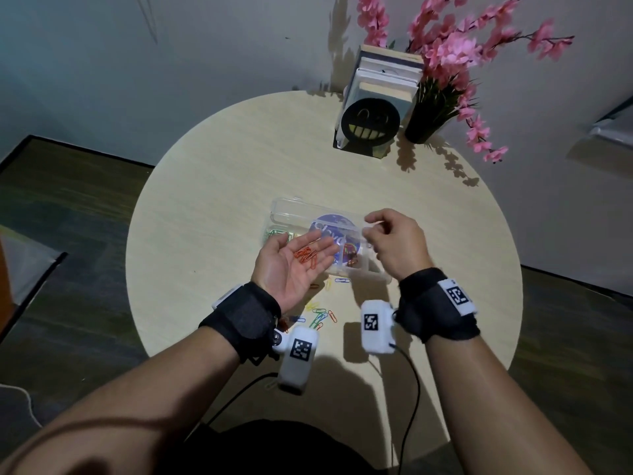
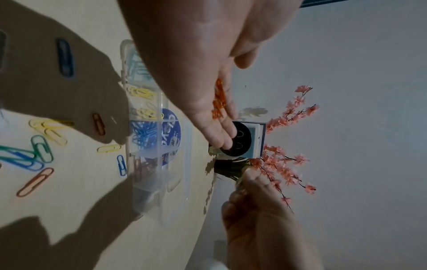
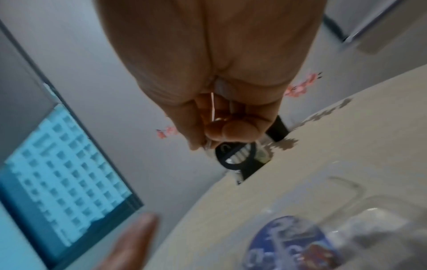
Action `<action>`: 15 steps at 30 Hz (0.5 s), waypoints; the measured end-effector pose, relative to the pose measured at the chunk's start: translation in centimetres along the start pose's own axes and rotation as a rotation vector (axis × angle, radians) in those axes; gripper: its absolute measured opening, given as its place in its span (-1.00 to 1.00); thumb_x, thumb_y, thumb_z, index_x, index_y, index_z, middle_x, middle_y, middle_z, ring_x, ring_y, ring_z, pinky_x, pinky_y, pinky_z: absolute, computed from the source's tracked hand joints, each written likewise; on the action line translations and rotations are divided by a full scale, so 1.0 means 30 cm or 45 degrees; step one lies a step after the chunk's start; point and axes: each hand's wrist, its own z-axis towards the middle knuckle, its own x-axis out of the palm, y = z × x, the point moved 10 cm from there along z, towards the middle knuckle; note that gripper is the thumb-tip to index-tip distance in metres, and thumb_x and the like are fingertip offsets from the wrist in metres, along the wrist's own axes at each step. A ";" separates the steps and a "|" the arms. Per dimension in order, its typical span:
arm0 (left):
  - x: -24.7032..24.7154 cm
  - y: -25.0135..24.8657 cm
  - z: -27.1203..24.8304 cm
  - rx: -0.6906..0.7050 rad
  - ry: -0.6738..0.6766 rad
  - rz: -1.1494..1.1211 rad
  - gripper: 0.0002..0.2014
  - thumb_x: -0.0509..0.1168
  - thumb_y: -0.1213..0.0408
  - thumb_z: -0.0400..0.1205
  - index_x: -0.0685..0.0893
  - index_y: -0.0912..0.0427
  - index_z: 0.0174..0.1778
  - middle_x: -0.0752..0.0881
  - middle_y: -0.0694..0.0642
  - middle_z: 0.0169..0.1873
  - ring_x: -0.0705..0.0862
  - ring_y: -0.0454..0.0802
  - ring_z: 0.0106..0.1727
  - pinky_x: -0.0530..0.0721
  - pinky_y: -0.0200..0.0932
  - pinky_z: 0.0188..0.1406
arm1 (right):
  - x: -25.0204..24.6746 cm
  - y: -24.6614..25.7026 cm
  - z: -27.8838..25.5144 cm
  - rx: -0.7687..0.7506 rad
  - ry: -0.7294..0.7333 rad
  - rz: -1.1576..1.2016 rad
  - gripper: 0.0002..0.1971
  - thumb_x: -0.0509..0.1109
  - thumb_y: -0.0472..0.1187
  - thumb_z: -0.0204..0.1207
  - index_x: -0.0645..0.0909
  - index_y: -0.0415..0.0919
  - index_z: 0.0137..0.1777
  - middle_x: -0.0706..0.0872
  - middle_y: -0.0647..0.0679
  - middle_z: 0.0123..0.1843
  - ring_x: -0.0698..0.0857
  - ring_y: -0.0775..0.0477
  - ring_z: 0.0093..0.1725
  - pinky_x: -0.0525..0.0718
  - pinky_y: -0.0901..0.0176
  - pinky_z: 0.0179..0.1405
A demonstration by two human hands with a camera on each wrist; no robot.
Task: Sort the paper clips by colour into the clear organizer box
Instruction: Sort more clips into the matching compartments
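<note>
My left hand is held palm up and open above the table, with several orange paper clips lying on its fingers; the orange paper clips also show in the left wrist view. Just to its right, my right hand hovers over the clear organizer box with fingers curled, pinching a thin pale paper clip. The box lies open with green clips at its left end, then yellow clips, blue clips and dark red ones. Loose clips of mixed colours lie near my wrists.
A round pale wooden table carries everything. At its back right stand a black smiley-face bookend with books and a dark vase of pink flowers. Black cables trail off the front edge.
</note>
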 end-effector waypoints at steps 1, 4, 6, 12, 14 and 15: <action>-0.002 0.001 0.004 -0.006 0.003 0.002 -0.49 -0.08 0.10 0.72 0.59 0.43 0.23 0.73 0.41 0.09 0.71 0.31 0.16 0.67 0.08 0.22 | -0.018 -0.055 0.030 0.058 -0.027 -0.043 -0.92 0.43 -0.27 0.45 0.68 -0.07 -0.13 0.67 -0.01 -0.36 0.62 -0.05 -0.35 0.70 0.07 -0.23; -0.005 0.006 0.014 -0.017 0.005 -0.004 -0.49 -0.08 0.10 0.72 0.59 0.44 0.23 0.72 0.42 0.11 0.72 0.31 0.16 0.69 0.08 0.16 | -0.028 -0.195 0.091 0.225 -0.040 -0.198 -0.95 0.43 -0.26 0.45 0.68 -0.12 -0.21 0.72 -0.09 -0.28 0.65 -0.13 -0.25 0.71 0.03 -0.11; -0.004 0.009 0.017 -0.025 0.012 -0.011 -0.50 -0.07 0.12 0.71 0.59 0.45 0.21 0.71 0.43 0.13 0.72 0.32 0.15 0.70 0.08 0.14 | -0.010 -0.266 0.107 0.307 0.003 -0.295 -0.95 0.41 -0.28 0.47 0.69 -0.19 -0.19 0.75 -0.15 -0.20 0.65 -0.12 -0.20 0.57 0.19 -0.18; -0.006 0.008 0.023 -0.042 0.017 -0.003 -0.50 -0.06 0.11 0.71 0.58 0.46 0.22 0.65 0.46 0.24 0.68 0.33 0.24 0.68 0.09 0.19 | 0.002 -0.339 0.122 0.397 0.020 -0.403 -0.86 0.41 -0.26 0.50 0.72 -0.26 0.00 0.77 -0.23 0.06 0.69 -0.23 0.11 0.52 0.23 -0.04; -0.007 0.013 0.025 -0.055 0.010 0.007 -0.48 -0.06 0.10 0.72 0.56 0.47 0.27 0.65 0.46 0.25 0.69 0.32 0.23 0.70 0.08 0.17 | -0.023 -0.290 0.119 0.322 -0.029 -0.390 -0.85 0.40 -0.26 0.50 0.71 -0.24 0.04 0.77 -0.20 0.07 0.69 -0.18 0.06 0.52 0.28 -0.04; -0.007 0.014 0.027 -0.060 0.006 0.014 -0.47 -0.07 0.09 0.72 0.55 0.47 0.29 0.65 0.46 0.24 0.70 0.32 0.21 0.71 0.07 0.15 | -0.028 -0.248 0.111 0.247 -0.040 -0.351 -0.87 0.39 -0.28 0.50 0.71 -0.22 0.01 0.77 -0.17 0.01 0.70 -0.10 -0.05 0.51 0.37 -0.12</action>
